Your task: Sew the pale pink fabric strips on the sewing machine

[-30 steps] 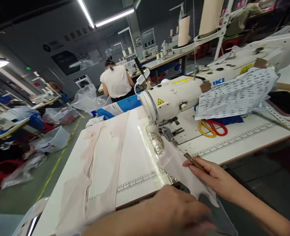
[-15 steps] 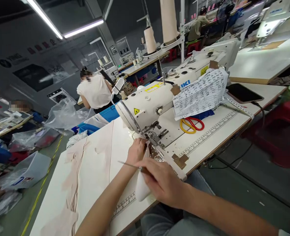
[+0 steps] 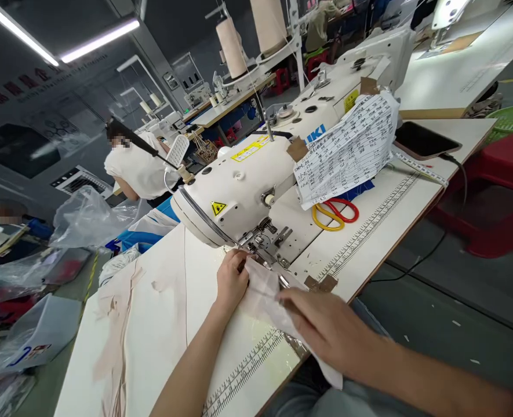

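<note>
My left hand point(image 3: 232, 279) is closed, fingertips pinching the upper edge of a pale pink fabric piece point(image 3: 267, 292) beside the sewing machine's presser foot point(image 3: 262, 246). The fabric runs toward me and hangs over the table's front edge. My right hand point(image 3: 332, 327) lies over the fabric's right side, fingers curled around a slim metal tool point(image 3: 284, 282); only its shiny end shows, against the cloth. Whether those fingers also grip the cloth is hidden. Above both hands stands the white sewing machine point(image 3: 247, 179).
Red-and-yellow-handled scissors point(image 3: 329, 215), a handwritten sheet point(image 3: 347, 153), a phone point(image 3: 425, 140) and a tape measure point(image 3: 421, 168) lie to the right. Pale fabric strips point(image 3: 121, 341) lie left. A red stool point(image 3: 499, 202) stands at right; another person point(image 3: 137, 165) sits beyond.
My right hand has moved right, and its tool now points at the cloth rather than left over my left wrist. The fabric is spread flatter between my hands. The view has shifted too.
</note>
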A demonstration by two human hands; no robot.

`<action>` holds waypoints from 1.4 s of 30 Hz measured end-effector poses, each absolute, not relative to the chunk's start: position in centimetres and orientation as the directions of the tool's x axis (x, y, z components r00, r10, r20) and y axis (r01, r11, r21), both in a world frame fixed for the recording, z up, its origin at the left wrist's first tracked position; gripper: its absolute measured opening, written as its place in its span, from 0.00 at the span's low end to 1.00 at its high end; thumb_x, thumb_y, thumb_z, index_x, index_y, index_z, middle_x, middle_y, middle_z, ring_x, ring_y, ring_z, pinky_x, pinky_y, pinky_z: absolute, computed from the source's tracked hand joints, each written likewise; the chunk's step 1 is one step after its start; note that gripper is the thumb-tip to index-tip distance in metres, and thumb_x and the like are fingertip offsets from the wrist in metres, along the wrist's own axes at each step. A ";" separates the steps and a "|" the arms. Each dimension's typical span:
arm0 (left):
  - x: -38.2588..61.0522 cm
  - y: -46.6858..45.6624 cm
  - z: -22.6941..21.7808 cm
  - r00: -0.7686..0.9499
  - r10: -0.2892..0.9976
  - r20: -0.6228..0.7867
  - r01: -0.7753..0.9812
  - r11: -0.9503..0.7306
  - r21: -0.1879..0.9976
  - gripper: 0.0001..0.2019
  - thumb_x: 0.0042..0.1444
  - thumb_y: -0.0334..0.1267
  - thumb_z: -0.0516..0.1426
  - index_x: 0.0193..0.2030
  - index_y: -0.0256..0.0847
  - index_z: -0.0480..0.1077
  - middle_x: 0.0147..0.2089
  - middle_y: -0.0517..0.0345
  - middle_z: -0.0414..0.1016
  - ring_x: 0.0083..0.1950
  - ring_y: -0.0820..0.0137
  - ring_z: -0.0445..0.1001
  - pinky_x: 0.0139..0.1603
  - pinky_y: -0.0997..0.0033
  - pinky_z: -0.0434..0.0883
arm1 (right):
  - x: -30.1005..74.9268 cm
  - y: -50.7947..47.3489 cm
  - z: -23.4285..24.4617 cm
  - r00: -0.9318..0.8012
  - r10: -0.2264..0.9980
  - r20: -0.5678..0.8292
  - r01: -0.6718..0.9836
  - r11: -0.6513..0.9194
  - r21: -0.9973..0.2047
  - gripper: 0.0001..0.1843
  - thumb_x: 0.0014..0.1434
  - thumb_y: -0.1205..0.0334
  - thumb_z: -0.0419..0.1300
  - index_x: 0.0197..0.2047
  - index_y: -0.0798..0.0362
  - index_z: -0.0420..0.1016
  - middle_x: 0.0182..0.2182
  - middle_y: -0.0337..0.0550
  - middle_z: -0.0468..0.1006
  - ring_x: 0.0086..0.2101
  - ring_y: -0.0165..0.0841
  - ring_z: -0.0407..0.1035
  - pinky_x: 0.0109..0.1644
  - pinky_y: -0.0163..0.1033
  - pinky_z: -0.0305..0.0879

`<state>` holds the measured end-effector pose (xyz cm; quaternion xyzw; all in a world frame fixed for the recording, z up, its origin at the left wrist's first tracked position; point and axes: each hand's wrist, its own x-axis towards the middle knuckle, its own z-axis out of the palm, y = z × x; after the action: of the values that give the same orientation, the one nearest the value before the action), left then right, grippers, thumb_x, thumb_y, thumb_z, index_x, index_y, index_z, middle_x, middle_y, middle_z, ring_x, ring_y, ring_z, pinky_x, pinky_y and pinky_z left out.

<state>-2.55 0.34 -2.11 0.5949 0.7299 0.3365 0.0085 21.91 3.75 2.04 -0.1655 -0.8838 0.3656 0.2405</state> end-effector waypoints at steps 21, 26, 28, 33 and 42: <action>-2.5 0.4 -0.9 -0.430 0.875 0.221 0.651 0.131 0.748 0.06 0.51 0.38 0.57 0.31 0.43 0.76 0.36 0.58 0.77 0.40 0.66 0.74 0.43 0.67 0.69 | 18.0 6.6 -0.8 -0.786 0.566 0.250 0.423 0.786 -0.451 0.11 0.67 0.70 0.51 0.50 0.58 0.71 0.38 0.48 0.82 0.37 0.37 0.78 0.32 0.36 0.65; -2.5 0.4 -1.0 -0.421 0.877 0.233 0.671 0.128 0.730 0.06 0.51 0.37 0.56 0.31 0.43 0.75 0.36 0.58 0.77 0.40 0.66 0.74 0.42 0.67 0.70 | 17.9 6.6 -0.7 -0.788 0.574 0.220 0.436 0.774 -0.458 0.12 0.68 0.69 0.50 0.51 0.58 0.70 0.39 0.48 0.81 0.38 0.36 0.77 0.31 0.36 0.64; -2.5 0.4 -0.9 -0.418 0.877 0.239 0.677 0.125 0.725 0.06 0.51 0.37 0.56 0.31 0.44 0.76 0.36 0.58 0.77 0.40 0.66 0.74 0.42 0.67 0.70 | 17.9 6.6 -0.6 -0.789 0.578 0.206 0.446 0.771 -0.455 0.12 0.69 0.69 0.50 0.51 0.57 0.70 0.38 0.47 0.81 0.37 0.36 0.77 0.29 0.35 0.62; -2.5 0.4 -0.9 -0.399 0.883 0.246 0.691 0.112 0.715 0.06 0.52 0.37 0.56 0.32 0.44 0.76 0.37 0.57 0.77 0.41 0.66 0.75 0.43 0.67 0.70 | 17.8 6.6 -0.2 -0.791 0.574 0.210 0.443 0.775 -0.451 0.12 0.68 0.69 0.51 0.51 0.58 0.71 0.36 0.45 0.81 0.35 0.36 0.77 0.27 0.35 0.59; -2.4 0.2 -1.5 -0.363 0.879 0.309 0.818 0.142 0.557 0.08 0.55 0.41 0.55 0.38 0.43 0.74 0.37 0.55 0.74 0.39 0.66 0.73 0.38 0.67 0.70 | 17.6 6.4 -1.0 -0.777 0.564 0.281 0.453 0.810 -0.372 0.13 0.68 0.72 0.51 0.53 0.58 0.70 0.35 0.45 0.80 0.33 0.35 0.77 0.27 0.36 0.61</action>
<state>-2.38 0.20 -1.49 0.5625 0.7544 0.3354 0.0452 17.57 6.38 -0.97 -0.2728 -0.9316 0.1433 0.1927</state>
